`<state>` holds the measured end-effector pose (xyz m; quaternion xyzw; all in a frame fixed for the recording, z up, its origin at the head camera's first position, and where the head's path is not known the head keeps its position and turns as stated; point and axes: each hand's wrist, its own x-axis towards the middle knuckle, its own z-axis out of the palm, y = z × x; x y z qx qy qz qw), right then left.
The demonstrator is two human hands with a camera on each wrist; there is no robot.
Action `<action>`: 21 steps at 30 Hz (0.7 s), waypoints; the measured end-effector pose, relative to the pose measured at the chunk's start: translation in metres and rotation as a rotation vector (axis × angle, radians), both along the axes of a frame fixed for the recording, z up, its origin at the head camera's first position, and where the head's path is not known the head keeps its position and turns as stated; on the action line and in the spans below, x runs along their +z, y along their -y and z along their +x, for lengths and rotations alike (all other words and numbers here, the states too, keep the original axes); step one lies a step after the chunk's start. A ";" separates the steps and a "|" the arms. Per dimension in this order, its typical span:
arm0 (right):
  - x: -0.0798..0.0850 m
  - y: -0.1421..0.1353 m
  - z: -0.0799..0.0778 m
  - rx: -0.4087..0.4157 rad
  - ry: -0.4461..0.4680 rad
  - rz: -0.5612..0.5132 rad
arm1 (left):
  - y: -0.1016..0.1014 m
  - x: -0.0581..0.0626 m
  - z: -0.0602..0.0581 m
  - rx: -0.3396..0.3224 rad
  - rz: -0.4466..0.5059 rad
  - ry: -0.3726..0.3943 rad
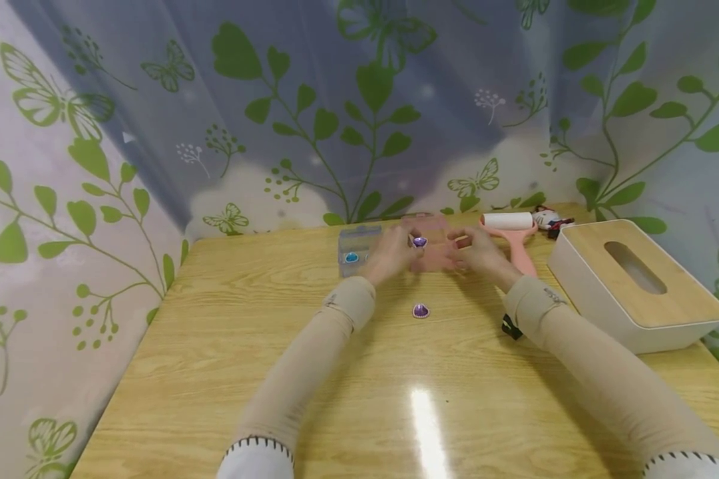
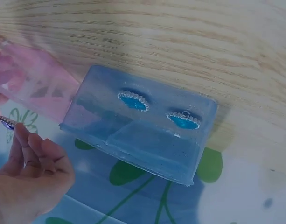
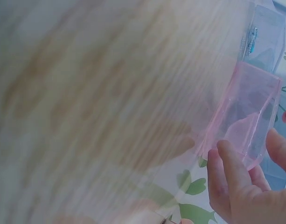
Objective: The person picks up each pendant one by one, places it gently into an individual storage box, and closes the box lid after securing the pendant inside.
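Observation:
Between its thumb and fingertips my left hand point(image 1: 389, 254) pinches a purple gem charm point(image 1: 419, 242) with a beaded silver rim, above the pink clear plastic box point(image 1: 433, 261). The box stands with its lid raised. At its right end is my right hand point(image 1: 485, 253), fingers loosely bent beside the wall and thumb apart, as the right wrist view shows. A second purple gem charm point(image 1: 421, 311) lies on the table in front. Left of the pink box, a blue clear box point(image 2: 147, 144) holds two blue gem charms point(image 2: 133, 101) with beaded rims.
A pink-handled lint roller point(image 1: 518, 249) lies right of the boxes, with a small white-and-red figure point(image 1: 548, 218) behind it. A wood-topped tissue box point(image 1: 611, 286) stands further right. A small black object point(image 1: 511, 327) lies near the right sleeve. A patterned curtain point(image 1: 299, 153) hangs behind the table.

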<state>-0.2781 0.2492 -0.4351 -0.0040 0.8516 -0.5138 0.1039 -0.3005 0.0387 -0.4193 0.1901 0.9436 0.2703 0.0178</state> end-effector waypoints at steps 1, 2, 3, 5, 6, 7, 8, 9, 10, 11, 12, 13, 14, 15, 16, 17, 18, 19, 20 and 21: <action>0.000 0.000 0.000 -0.001 0.003 -0.003 | -0.001 0.000 -0.001 0.011 -0.001 0.002; 0.001 0.000 0.001 -0.001 0.005 -0.005 | -0.002 0.000 -0.002 0.018 -0.006 -0.003; 0.001 0.000 0.001 -0.001 0.005 -0.006 | -0.003 0.000 -0.003 0.026 -0.011 -0.007; 0.002 0.001 0.001 0.000 0.007 -0.010 | -0.004 0.000 -0.005 0.033 -0.019 -0.012; 0.002 0.001 0.001 0.000 0.009 -0.011 | -0.005 0.000 -0.006 0.037 -0.023 -0.016; 0.002 0.001 0.001 0.000 0.010 -0.012 | -0.005 -0.001 -0.007 0.039 -0.027 -0.018; 0.002 0.001 0.000 -0.001 0.010 -0.012 | -0.006 -0.001 -0.008 0.043 -0.033 -0.021; 0.001 0.002 -0.001 -0.001 0.011 -0.013 | -0.006 -0.001 -0.009 0.045 -0.039 -0.023; 0.001 0.002 -0.001 -0.001 0.013 -0.017 | -0.006 -0.001 -0.009 0.047 -0.044 -0.027; 0.001 0.002 -0.001 0.001 0.014 -0.019 | -0.007 -0.002 -0.010 0.050 -0.053 -0.032; 0.000 0.002 -0.002 0.002 0.014 -0.020 | -0.007 -0.002 -0.011 0.053 -0.063 -0.039; 0.000 0.002 -0.003 0.003 0.014 -0.020 | -0.008 -0.002 -0.012 0.055 -0.074 -0.045; -0.001 0.001 -0.003 0.003 0.015 -0.022 | -0.008 -0.002 -0.012 0.055 -0.087 -0.053; -0.001 0.001 -0.003 0.005 0.016 -0.023 | -0.009 -0.002 -0.013 0.055 -0.099 -0.057; -0.001 0.001 -0.003 0.006 0.017 -0.025 | -0.010 -0.002 -0.014 0.055 -0.111 -0.063; -0.001 0.001 -0.003 0.006 0.017 -0.024 | -0.011 -0.003 -0.015 0.056 -0.125 -0.067; -0.001 0.001 -0.003 0.004 0.017 -0.025 | -0.012 -0.003 -0.015 0.056 -0.137 -0.071; 0.000 0.001 -0.003 0.002 0.016 -0.024 | -0.013 -0.003 -0.015 0.055 -0.147 -0.072; 0.000 0.000 -0.003 0.005 0.014 -0.023 | -0.013 -0.003 -0.016 0.055 -0.158 -0.072; 0.000 0.000 -0.002 0.007 0.012 -0.021 | -0.014 -0.003 -0.016 0.057 -0.167 -0.072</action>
